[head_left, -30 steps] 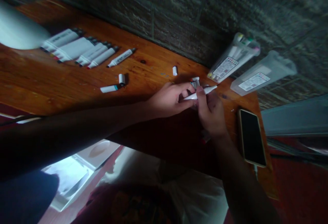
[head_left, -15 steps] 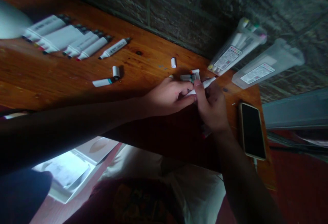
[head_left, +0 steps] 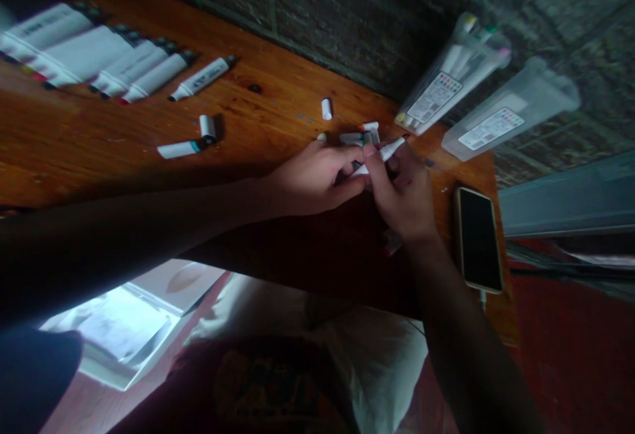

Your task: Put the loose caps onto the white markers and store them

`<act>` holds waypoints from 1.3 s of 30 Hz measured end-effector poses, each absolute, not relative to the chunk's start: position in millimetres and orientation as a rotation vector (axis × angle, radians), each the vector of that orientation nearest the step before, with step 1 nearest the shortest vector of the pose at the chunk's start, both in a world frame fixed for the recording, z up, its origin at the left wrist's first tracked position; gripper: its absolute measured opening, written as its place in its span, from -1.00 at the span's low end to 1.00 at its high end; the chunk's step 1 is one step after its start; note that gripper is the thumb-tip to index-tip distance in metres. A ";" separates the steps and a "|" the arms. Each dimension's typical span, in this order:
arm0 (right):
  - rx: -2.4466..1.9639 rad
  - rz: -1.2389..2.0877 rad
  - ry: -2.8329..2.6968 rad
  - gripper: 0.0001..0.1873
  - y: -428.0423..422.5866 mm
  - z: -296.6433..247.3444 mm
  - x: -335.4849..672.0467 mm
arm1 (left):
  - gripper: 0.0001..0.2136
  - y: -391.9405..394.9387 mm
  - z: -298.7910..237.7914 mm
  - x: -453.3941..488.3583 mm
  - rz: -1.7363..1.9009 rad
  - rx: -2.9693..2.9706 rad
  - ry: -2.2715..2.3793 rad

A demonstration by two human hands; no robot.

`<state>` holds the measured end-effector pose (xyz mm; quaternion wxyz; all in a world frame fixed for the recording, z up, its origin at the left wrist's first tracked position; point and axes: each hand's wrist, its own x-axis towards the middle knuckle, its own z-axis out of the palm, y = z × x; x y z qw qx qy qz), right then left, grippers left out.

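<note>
A white marker point(head_left: 393, 149) runs slantwise between my two hands, its tip pointing up and right. My right hand point(head_left: 404, 189) is closed round its body, thumb on top. At the marker's lower left end, my left hand point(head_left: 325, 173) is closed with its fingers pinching it; what exactly they grip there is partly hidden. Just beyond the hands lie several loose marker caps point(head_left: 353, 138), some with coloured bands. A single white cap point(head_left: 326, 108) stands a little farther off. Below my right wrist, another marker piece with a red end point(head_left: 393, 243) is half hidden in shadow.
Several white markers point(head_left: 79, 57) lie in a row at the left, with one marker point(head_left: 202, 79) apart. Two caps point(head_left: 179, 149) lie nearer. Two clear marker cases point(head_left: 431, 100) lean by the brick wall. A phone point(head_left: 479, 239) lies at the table's right edge, cable attached.
The whole view has shifted slightly, so things sit a bit farther left and higher. Both hands keep the same hold on the marker.
</note>
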<state>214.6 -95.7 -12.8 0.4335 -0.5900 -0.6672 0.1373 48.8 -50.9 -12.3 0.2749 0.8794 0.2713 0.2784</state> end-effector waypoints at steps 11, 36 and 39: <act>-1.461 0.341 -1.716 -0.75 -97.1 -10.2 214.3 | -0.83 -47.0 -9.7 47.9 0.703 2.398 0.714; -1.480 0.375 -1.942 -0.66 -107.6 4.1 211.2 | -0.68 -44.8 -3.7 39.6 0.391 2.669 0.507; -1.481 0.384 -1.923 -0.65 -107.1 4.7 210.8 | -0.67 -44.2 -5.1 40.3 0.382 2.664 0.513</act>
